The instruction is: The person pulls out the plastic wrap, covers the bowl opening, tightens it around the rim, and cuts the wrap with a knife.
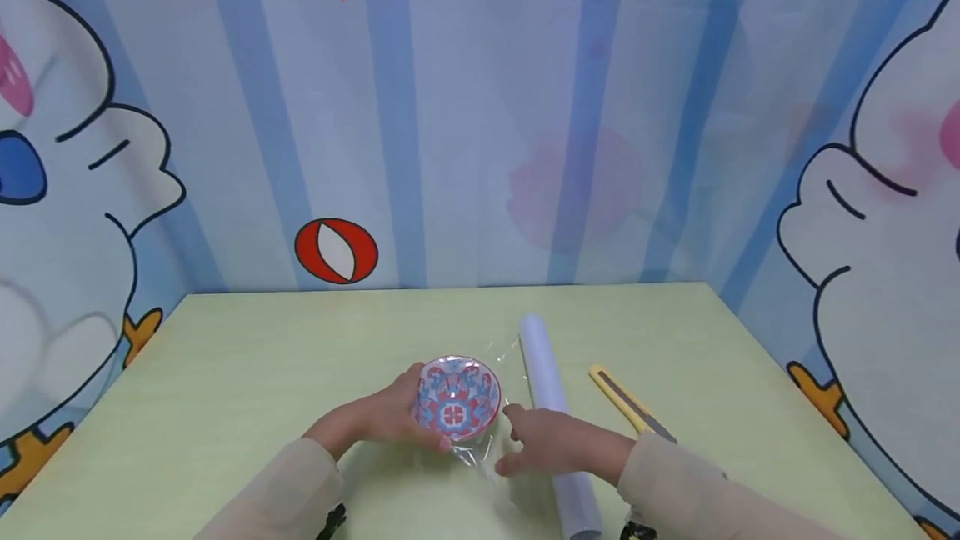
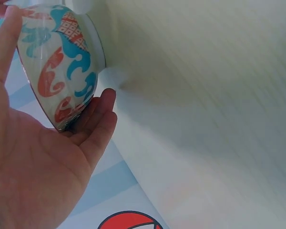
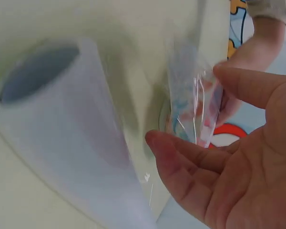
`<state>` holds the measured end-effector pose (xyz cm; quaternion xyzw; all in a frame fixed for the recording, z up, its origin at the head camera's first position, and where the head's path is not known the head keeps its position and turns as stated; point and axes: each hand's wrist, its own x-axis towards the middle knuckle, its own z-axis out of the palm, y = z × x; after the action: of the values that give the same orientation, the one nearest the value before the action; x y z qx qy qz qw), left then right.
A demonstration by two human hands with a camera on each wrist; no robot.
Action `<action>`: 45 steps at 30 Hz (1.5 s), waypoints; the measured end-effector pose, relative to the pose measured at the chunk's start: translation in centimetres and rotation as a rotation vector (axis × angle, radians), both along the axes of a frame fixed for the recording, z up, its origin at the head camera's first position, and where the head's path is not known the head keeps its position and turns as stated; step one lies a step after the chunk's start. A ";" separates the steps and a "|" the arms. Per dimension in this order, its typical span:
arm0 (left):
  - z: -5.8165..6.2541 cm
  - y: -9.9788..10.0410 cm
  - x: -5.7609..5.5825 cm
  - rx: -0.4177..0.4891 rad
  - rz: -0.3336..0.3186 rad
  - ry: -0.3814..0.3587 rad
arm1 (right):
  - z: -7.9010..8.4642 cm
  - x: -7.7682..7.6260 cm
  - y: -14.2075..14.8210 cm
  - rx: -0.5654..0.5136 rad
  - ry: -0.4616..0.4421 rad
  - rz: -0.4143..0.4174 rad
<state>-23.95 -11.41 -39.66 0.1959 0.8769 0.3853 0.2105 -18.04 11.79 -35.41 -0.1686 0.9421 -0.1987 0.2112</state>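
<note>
A small bowl [image 1: 457, 398] with a red and blue floral pattern sits on the table, its patterned inside facing up. My left hand [image 1: 401, 415] grips it from the left, thumb on the near side and fingers at the far side; the left wrist view shows this hand [image 2: 43, 152] round the bowl's patterned outer wall [image 2: 62, 62]. Clear plastic film [image 3: 198, 102] covers the bowl and spreads to its right. Beside the film, my right hand [image 1: 558, 440] hovers with thumb and fingers apart, holding nothing visible. A pale hollow roll [image 1: 543, 365] passes beneath the right forearm side.
To the right of the roll lies a yellow utility knife [image 1: 622, 397], partly hidden by the right sleeve. The light green table [image 1: 300, 340] ends at a blue striped backdrop [image 1: 465, 148] printed with cartoon ducks.
</note>
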 end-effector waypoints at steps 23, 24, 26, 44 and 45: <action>-0.2 0.1 -0.1 -0.042 0.060 0.014 | -1.7 0.4 0.3 0.057 0.186 0.105; -0.2 0.1 -0.1 -0.045 0.060 0.012 | -1.6 0.3 0.3 0.050 0.155 0.095; -0.1 0.2 -0.1 -0.050 0.062 0.011 | -1.6 0.1 0.5 0.044 0.137 0.095; -0.3 0.1 0.0 0.000 0.017 -0.016 | -1.4 -5.3 0.4 0.174 0.151 -0.106; -0.3 0.1 0.0 -0.003 0.020 -0.016 | -1.3 -5.6 0.4 0.161 0.128 -0.119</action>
<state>-23.91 -11.31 -39.96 0.1839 0.8777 0.3874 0.2138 -23.69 12.20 -36.75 -0.1074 0.9749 -0.1235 0.1512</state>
